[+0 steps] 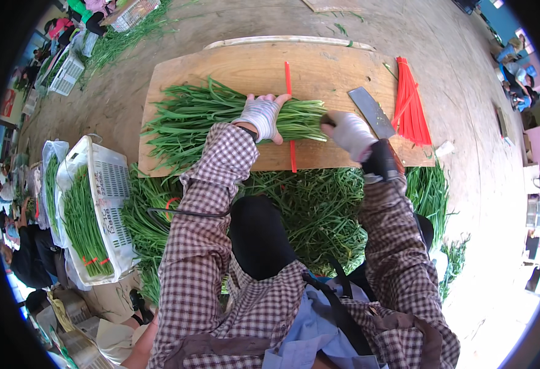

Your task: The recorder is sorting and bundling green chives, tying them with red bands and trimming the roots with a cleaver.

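Note:
A bunch of long green leafy stalks, like garlic chives [191,113], lies across a wooden board [339,71]. My left hand [263,115], in a striped fingerless-looking glove, presses on the bunch with fingers spread around it. Under the bunch runs a red tie strip [293,157], its ends showing above and below. At the pale cut ends of the stalks is my right hand [349,131], gloved, with fingers curled; whether it grips any stalks is unclear. Right of it lies a cleaver blade [371,110], its handle hidden near the wrist. A fan of red tie strips [410,108] rests at the board's right side.
Loose greens [316,217] are heaped below the board, around my knees. A white plastic crate [113,184] with tied bunches stands at the left. More crates [67,74] and greens are at the upper left. Other people sit at the far left and upper right.

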Tool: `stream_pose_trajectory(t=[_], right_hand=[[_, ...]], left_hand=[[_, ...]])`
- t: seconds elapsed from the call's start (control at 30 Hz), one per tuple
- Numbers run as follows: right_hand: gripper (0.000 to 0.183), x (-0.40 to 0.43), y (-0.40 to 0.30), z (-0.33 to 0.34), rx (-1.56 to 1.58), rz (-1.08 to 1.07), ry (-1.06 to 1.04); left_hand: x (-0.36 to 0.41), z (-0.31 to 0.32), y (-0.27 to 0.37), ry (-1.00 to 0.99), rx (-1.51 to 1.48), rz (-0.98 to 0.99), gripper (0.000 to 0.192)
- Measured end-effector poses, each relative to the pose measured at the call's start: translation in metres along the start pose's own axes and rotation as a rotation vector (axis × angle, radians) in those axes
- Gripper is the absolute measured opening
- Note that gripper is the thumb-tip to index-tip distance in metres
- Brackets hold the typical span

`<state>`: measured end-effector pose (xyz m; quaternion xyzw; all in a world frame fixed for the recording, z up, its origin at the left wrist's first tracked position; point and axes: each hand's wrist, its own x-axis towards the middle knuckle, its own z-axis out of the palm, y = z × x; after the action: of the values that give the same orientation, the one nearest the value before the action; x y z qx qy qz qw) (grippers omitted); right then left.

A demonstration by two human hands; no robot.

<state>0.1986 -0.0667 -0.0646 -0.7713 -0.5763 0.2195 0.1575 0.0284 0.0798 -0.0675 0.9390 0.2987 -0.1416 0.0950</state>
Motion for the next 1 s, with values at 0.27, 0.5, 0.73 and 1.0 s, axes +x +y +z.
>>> stream_pose_trajectory(t=[0.27, 0.5, 0.73, 1.0], right_hand=[[0.046, -0.113, 0.031, -0.008, -0.297, -0.086, -0.621], [0.1, -0.007, -0.055, 0.016, -0.559, -0.25, 0.199], [0.103, 0.047, -0.039, 0.019, -0.517, -0.177, -0.215], [0.098, 0.061, -0.031, 0.002, -0.378, -0.281, -0.339]], left_hand=[[0.0, 0.005, -0.001, 0.043, 0.012, 0.004, 0.11], [-0.004, 0.008, 0.001, 0.091, 0.096, 0.005, 0.104], [-0.004, 0.008, 0.003, 0.138, 0.325, 0.003, 0.118], [0.006, -0.005, -0.007, -0.102, 0.061, 0.051, 0.109]])
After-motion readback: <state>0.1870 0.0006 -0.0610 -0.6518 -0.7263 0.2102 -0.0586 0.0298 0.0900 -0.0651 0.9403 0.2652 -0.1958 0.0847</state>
